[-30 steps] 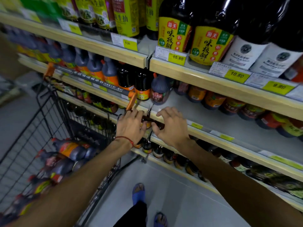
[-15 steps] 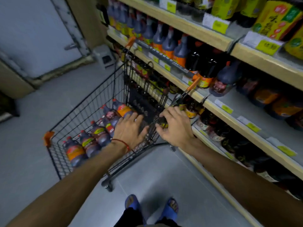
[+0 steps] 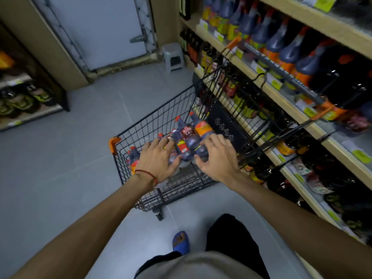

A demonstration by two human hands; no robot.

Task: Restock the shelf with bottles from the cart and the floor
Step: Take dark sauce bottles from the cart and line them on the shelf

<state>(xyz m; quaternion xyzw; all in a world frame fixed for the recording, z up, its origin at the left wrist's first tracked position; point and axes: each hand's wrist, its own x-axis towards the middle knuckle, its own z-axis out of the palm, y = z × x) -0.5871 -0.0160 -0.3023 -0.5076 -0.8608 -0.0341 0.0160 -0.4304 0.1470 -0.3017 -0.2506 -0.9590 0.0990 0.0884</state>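
A black wire cart (image 3: 153, 115) with orange corners stands against the shelf (image 3: 342, 158). Several dark sauce bottles with red caps lie in its basket. A red-labelled bottle (image 3: 186, 141) lies in the middle and an orange-labelled bottle (image 3: 203, 128) just right of it. My left hand (image 3: 159, 160), with a red string on the wrist, reaches into the basket, its fingers spread over the bottles left of the red-labelled one. My right hand (image 3: 217, 156) is lowered over the base of the orange-labelled bottle, fingers spread and thumb beside it. Neither hand plainly grips a bottle.
The shelf's boards run along the right, stocked with dark bottles behind yellow price tags. A small grey stool (image 3: 173, 57) stands by a pale door (image 3: 96, 27) at the back. Another low shelf (image 3: 26, 97) is at the left. Grey floor lies left of the cart.
My view has swung from the shelf down to the cart. Both hands have left the cart's handle bar and dropped into the basket onto the bottles.
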